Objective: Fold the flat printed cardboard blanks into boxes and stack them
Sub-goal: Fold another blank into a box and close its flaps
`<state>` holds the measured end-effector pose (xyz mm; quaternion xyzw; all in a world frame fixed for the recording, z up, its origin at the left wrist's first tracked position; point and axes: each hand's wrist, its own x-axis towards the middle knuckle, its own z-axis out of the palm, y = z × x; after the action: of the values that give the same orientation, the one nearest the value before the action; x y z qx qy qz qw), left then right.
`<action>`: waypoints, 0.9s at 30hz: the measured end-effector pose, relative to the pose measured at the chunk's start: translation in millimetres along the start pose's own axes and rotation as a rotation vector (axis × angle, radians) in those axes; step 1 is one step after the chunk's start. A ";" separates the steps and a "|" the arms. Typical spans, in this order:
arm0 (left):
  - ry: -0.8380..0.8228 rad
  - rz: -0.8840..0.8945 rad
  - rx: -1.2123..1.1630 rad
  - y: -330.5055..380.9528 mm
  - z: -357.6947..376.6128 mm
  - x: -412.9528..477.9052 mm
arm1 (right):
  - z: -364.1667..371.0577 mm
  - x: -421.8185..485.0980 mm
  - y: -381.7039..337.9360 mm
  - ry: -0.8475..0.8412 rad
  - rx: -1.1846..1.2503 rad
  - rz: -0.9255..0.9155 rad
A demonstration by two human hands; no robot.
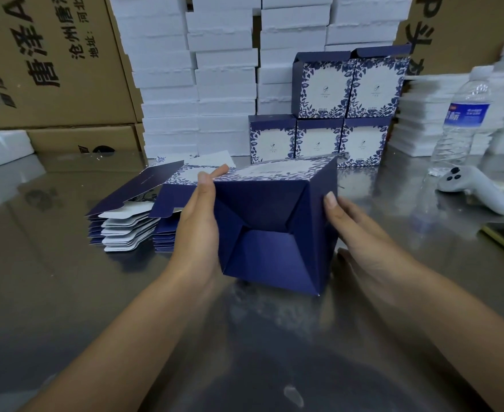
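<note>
A: How many boxes are in hand?

B: One. The box (274, 221) is held just above the steel table (66, 292), near the middle, with its dark blue folded bottom turned toward the camera and its flower-printed face on top.

A: And the grip?

B: Two hands, both on it. The left hand (197, 224) wraps the left side, with a fingertip over the top edge. The right hand (360, 233) clasps the right side, thumb flat on the wall; its other fingers are hidden under the box.

A: Where are the flat blanks?

B: The flat blanks (129, 221) lie in a pile on the table, just left of the left hand. The layers are too thin to count.

A: Finished ones?

B: Five finished boxes (325, 138) at the far side: three in a row on the table, two on top toward the right.

A: Anything else?

B: One water bottle (464, 120) far right, one white controller (476, 188) lying near it, white foam trays (197, 69) in tall columns at the back, and two brown cartons (51, 60) stacked far left.
</note>
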<state>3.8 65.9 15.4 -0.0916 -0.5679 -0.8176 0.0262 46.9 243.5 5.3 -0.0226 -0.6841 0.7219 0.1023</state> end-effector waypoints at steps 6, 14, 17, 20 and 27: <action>0.099 -0.188 -0.236 -3.8 -4.8 5.9 | -4.7 2.3 -5.8 0.019 0.080 -0.024; 0.148 -0.331 -0.506 -8.2 -13.5 15.4 | -5.2 0.7 -12.1 0.044 0.112 -0.152; 0.149 -0.352 -0.563 -10.3 -13.8 14.6 | -0.7 0.3 -8.8 0.072 0.143 -0.164; 0.142 -0.350 -0.615 -11.4 -11.1 12.4 | 5.1 -2.4 -6.7 0.054 0.047 -0.165; 0.049 -0.423 -0.535 -2.2 -7.5 9.4 | -3.8 0.9 -14.9 0.030 0.165 -0.458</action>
<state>-6.6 60.2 12.5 0.0443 -0.3392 -0.9268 -0.1550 48.4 248.0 20.0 0.1309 -0.6086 0.7327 0.2749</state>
